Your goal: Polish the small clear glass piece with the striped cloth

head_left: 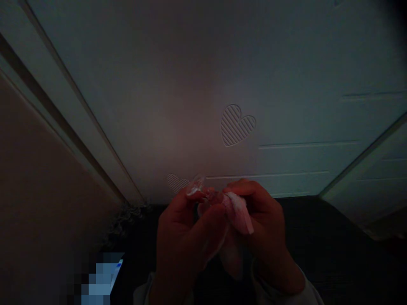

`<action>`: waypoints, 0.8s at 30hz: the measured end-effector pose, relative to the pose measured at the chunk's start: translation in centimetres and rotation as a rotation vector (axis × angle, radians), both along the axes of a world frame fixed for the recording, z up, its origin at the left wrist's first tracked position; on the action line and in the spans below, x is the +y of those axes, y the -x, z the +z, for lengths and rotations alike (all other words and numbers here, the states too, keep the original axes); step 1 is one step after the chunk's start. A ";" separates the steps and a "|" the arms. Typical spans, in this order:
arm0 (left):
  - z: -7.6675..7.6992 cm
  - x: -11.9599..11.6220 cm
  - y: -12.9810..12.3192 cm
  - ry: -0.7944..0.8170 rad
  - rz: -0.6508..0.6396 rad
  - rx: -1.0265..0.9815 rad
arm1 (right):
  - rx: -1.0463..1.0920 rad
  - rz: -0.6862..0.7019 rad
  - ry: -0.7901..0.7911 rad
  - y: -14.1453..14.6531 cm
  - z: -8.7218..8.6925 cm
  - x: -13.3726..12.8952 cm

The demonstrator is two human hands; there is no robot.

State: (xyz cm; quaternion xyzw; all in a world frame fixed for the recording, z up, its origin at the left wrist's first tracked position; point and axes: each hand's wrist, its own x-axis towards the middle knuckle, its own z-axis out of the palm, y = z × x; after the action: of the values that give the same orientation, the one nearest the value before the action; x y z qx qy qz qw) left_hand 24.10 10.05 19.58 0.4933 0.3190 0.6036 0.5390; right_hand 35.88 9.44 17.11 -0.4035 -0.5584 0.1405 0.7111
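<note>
In dim light, a small pink, soft-looking, fuzzy-edged item [238, 212] is held between my two hands near the lower middle of the view. Part of it hangs down below the fingers. Shiny clear plastic [196, 185] sticks up at its left side, above my left fingers. My left hand [187, 239] is closed, its thumb and fingers pinching where the plastic and the pink item meet. Closed as well, my right hand [269, 216] grips the pink item from the right. The fingertips partly hide it, and its exact kind is unclear.
A pale panel [178, 97] with an embossed striped heart [237, 126] stands ahead. Below lies a dark surface [318, 237]. A lit, blurred-out screen [98, 281] is at lower left, near a ruffled edge [122, 218]. A brownish surface [34, 178] borders the left.
</note>
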 end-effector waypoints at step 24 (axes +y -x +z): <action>-0.7 0.5 0.3 0.015 0.207 0.063 | -0.108 0.028 -0.112 -0.5 -0.6 0.6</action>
State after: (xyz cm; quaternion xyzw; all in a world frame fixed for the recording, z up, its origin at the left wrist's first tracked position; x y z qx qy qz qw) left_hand 23.83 10.51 18.88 0.4724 0.3895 0.6379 0.4670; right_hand 36.35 10.02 16.47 -0.3624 -0.6083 0.0969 0.6994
